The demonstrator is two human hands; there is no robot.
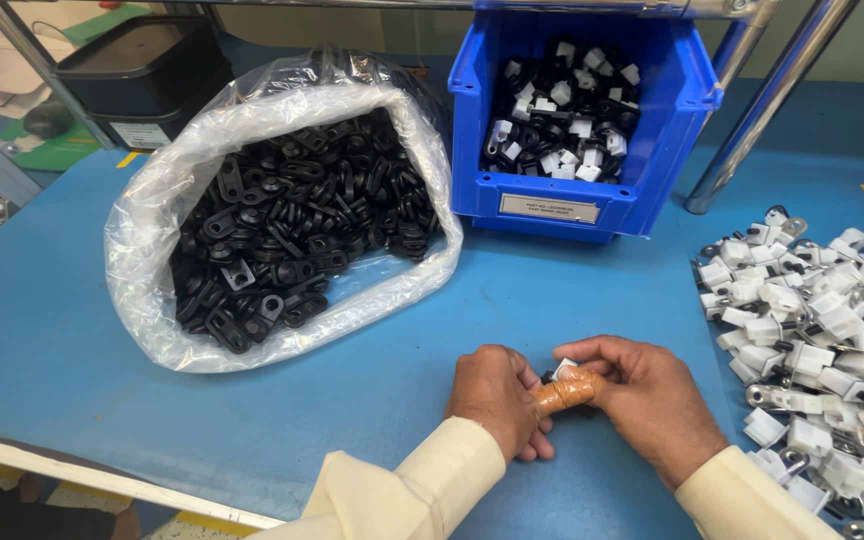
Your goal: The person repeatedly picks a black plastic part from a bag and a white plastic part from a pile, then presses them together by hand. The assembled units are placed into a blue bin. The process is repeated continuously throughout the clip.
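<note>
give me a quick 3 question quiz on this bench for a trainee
1. True or false: the plastic bag holds white parts.
2. What lies loose on the table to the person's right? A) black brackets B) white clips C) screws
3. What do the left hand and right hand hold between them?

Key
1. False: it holds black brackets.
2. B: white clips.
3. A small white part; the left thumb wears an orange-brown wrap. The blue bin holds assembled black-and-white pieces.
</note>
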